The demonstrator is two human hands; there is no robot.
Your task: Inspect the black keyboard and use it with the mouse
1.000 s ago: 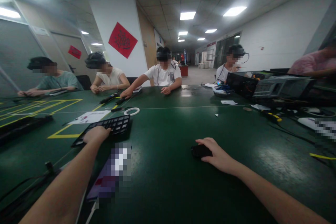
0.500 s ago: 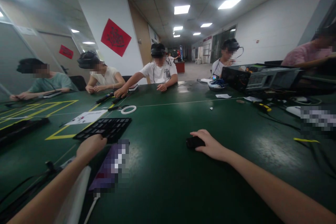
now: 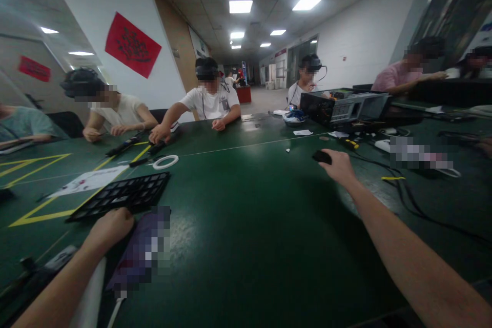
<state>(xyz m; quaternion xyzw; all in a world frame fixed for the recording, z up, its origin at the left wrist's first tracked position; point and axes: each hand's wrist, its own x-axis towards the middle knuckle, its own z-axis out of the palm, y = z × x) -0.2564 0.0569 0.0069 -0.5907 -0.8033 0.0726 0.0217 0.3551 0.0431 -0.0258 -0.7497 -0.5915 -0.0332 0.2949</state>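
Observation:
My right hand [image 3: 339, 168] is out over the right-middle of the table, its fingers closed round a small black block-like object [image 3: 321, 156]. I cannot make out what kind of object it is. My left hand [image 3: 114, 225] is curled into a fist at the near edge of a black gridded tray [image 3: 126, 192]. Its fingertips are hidden, so anything inside the fist does not show. Just right of that fist lies a flat purple phone-like thing [image 3: 134, 253], partly blurred out, with a white cable [image 3: 116, 312] running from its lower end.
On the green table [image 3: 238, 225] are a white ring [image 3: 165, 162], a printed sheet [image 3: 88, 180] and yellow tape lines. An open computer case [image 3: 334, 107] stands at the back right near black cables [image 3: 400, 197]. Several people sit around, one person's hand [image 3: 159, 134] reaching over black tools.
My right hand has carried the black object away from me and to the right. The view has turned rightward. My left hand stays in a fist beside the tray.

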